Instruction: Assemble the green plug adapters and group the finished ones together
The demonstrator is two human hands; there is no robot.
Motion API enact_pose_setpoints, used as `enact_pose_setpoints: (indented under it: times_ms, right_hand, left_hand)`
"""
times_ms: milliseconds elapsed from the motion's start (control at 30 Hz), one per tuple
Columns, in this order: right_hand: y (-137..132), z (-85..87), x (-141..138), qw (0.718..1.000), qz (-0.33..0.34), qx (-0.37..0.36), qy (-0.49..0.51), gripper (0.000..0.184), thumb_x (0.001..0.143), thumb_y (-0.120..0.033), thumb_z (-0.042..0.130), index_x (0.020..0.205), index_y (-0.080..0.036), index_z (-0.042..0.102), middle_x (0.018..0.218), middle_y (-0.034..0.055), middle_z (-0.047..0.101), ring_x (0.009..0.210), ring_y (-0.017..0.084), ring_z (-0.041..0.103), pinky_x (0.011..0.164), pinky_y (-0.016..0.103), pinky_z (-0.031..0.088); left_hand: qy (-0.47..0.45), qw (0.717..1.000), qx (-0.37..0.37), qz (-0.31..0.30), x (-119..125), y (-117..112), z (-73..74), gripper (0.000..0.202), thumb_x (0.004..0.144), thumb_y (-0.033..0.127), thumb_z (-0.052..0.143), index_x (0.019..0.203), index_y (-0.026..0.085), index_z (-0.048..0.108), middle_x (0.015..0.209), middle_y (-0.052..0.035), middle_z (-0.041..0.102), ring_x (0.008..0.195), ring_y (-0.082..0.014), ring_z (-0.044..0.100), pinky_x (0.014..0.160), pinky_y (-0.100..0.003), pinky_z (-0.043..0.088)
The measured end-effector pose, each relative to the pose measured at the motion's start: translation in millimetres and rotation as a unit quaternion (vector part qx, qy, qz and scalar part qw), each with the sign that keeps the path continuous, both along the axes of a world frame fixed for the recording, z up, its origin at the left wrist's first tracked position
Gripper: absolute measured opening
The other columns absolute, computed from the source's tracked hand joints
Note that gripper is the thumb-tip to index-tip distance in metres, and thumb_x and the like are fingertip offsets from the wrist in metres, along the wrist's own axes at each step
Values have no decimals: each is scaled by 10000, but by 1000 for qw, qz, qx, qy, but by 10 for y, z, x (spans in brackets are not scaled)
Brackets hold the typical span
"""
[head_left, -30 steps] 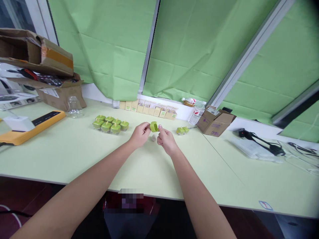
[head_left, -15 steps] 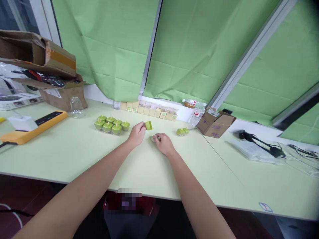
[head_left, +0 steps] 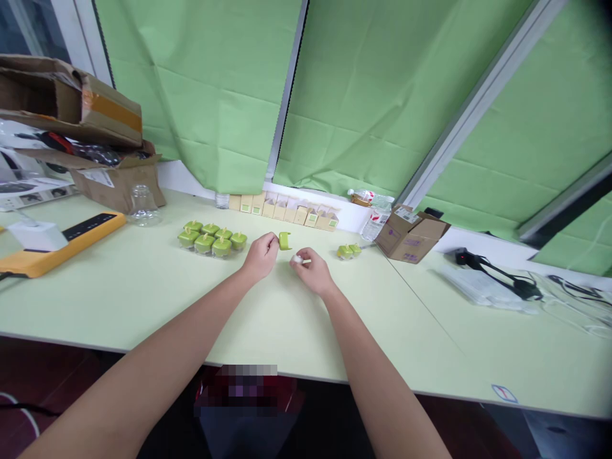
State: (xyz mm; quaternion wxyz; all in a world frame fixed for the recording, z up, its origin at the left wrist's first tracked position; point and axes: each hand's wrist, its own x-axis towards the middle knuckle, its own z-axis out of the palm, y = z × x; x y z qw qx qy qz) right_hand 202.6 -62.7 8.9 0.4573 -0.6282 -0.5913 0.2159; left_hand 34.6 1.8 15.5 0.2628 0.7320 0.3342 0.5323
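Observation:
My left hand (head_left: pixel 261 256) is closed on a small green lid (head_left: pixel 285 240), its hollow side turned to the right. My right hand (head_left: pixel 312 270) pinches a small white piece (head_left: pixel 297 259) between thumb and fingers, just above the table and a little below the lid. What the white piece is, I cannot make out. Left of my left hand stand several clear cups with green lids (head_left: pixel 204 242), grouped in rows. Two more green-lidded cups (head_left: pixel 349 251) sit to the right of my right hand.
Small beige boxes (head_left: pixel 287 209) line the wall. A glass jar (head_left: pixel 143 207), a yellow power strip (head_left: pixel 90 229) and cardboard boxes (head_left: pixel 112 182) are on the left. To the right are plastic bottles (head_left: pixel 375 222), an open carton (head_left: pixel 412 236) and black cables (head_left: pixel 502 274).
The green lid has turned in my left hand so its hollow side shows differently. My right hand has risen slightly, with the white piece now upright between its fingertips.

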Motion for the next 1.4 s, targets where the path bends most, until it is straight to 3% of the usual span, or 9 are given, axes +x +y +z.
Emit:
enact_pose_setpoints:
  times_ms: [67, 200, 333, 433, 533, 633, 933, 1167, 1400]
  right_hand:
    - [17, 42, 7, 993, 2, -3, 119, 325, 702, -402, 719, 952, -231, 603, 937, 14, 669, 696, 134, 637, 658, 289, 520]
    - [-12, 146, 6, 951, 46, -21, 304, 405, 655, -371, 791, 994, -215, 634, 876, 31, 702, 791, 157, 675, 787, 308, 533]
    - [-68, 224, -25, 911, 91, -25, 402, 416, 664, -350, 805, 1031, -215, 662, 891, 35, 719, 824, 161, 688, 865, 322, 526]
    - [-74, 254, -37, 897, 93, -1, 432, 402, 663, -342, 811, 1017, -205, 679, 906, 42, 721, 840, 163, 687, 895, 329, 523]
    - [-61, 253, -31, 903, 76, 41, 422, 379, 670, -346, 807, 1002, -207, 688, 929, 42, 717, 851, 158, 673, 889, 329, 528]
    - [-55, 238, -28, 915, 75, 65, 391, 358, 680, -361, 802, 989, -219, 692, 942, 35, 708, 868, 156, 659, 857, 326, 542]
    - [-80, 254, -82, 949, 88, 79, 292, 403, 661, -414, 812, 994, -225, 685, 1026, 45, 699, 917, 188, 658, 787, 348, 578]
    - [-68, 203, -133, 958, 79, 96, 258, 387, 682, -429, 791, 969, -210, 652, 1004, 54, 714, 874, 182, 672, 754, 332, 566]
    - [-46, 135, -207, 968, 43, 121, 217, 406, 686, -445, 779, 977, -199, 637, 978, 69, 719, 848, 189, 682, 756, 320, 555]
  left_hand:
    - [2, 1000, -3, 3, 0, 3, 1, 212, 872, 215, 415, 662, 196, 403, 586, 42, 378, 574, -124, 374, 582, -260, 274]
    - [-12, 999, -30, 0, -6, 23, 6, 205, 844, 204, 424, 639, 193, 411, 576, 43, 381, 567, -121, 371, 563, -257, 270]
    - [-17, 998, -59, -15, -17, 51, 12, 219, 848, 202, 412, 629, 194, 411, 577, 38, 385, 576, -127, 386, 561, -259, 285]
    - [29, 999, 4, -43, -33, 33, 35, 217, 890, 220, 400, 676, 198, 423, 647, 20, 446, 651, -147, 445, 617, -275, 332]
    - [93, 987, 110, -66, -51, -8, 69, 200, 927, 222, 377, 745, 200, 456, 758, -17, 512, 777, -181, 492, 715, -306, 374]
    - [116, 980, 142, -82, -59, -23, 80, 184, 941, 205, 360, 816, 199, 494, 819, -43, 542, 840, -201, 510, 766, -326, 399]
    - [95, 984, 129, -79, -58, 22, 38, 169, 946, 208, 361, 899, 191, 523, 878, -52, 572, 841, -194, 534, 760, -318, 412]
    - [87, 990, 91, -57, -42, -27, 14, 164, 936, 220, 371, 841, 196, 503, 749, -7, 519, 680, -158, 482, 650, -283, 359]
    - [73, 993, 70, -55, -13, -36, -18, 147, 905, 205, 403, 774, 197, 470, 697, 10, 479, 636, -144, 437, 609, -267, 320]
